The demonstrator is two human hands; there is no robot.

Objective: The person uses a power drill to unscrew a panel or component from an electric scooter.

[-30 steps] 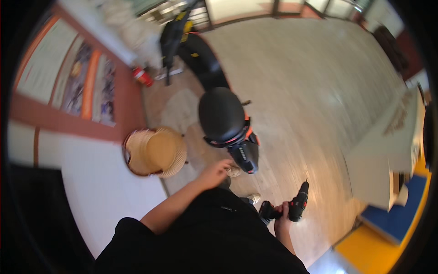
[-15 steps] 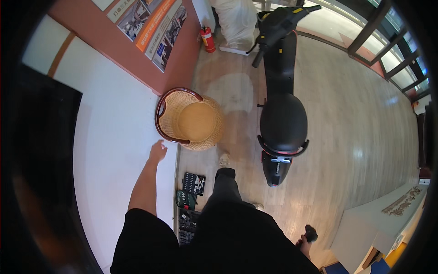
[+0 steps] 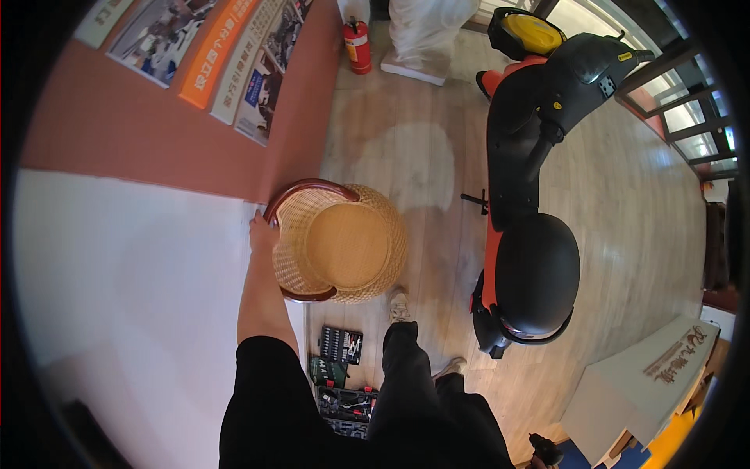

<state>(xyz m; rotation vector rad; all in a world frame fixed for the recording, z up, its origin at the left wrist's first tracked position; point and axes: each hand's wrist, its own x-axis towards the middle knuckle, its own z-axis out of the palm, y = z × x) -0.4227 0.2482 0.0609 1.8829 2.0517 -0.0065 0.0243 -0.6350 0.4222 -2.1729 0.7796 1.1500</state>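
My left hand point(image 3: 263, 232) is at the dark wooden rail of a wicker chair point(image 3: 348, 246), its fingers closed over the rail's outer side. The chair has a round tan seat and stands on the floor close to the white wall. Low at the right, my right hand point(image 3: 537, 463) is closed around a black cordless drill point(image 3: 544, 449); most of that hand is cut off by the picture's lower edge.
A black and red scooter point(image 3: 536, 273) stands right of the chair. Open tool cases point(image 3: 341, 345) lie near my feet. A red fire extinguisher point(image 3: 357, 47) and a plastic-wrapped object point(image 3: 426, 35) stand at the far wall. A white counter point(image 3: 625, 391) is at the lower right.
My left hand has reached forward from beside the chair and taken hold of its rail. The view has shifted, and the right hand with the drill sits lower in the picture.
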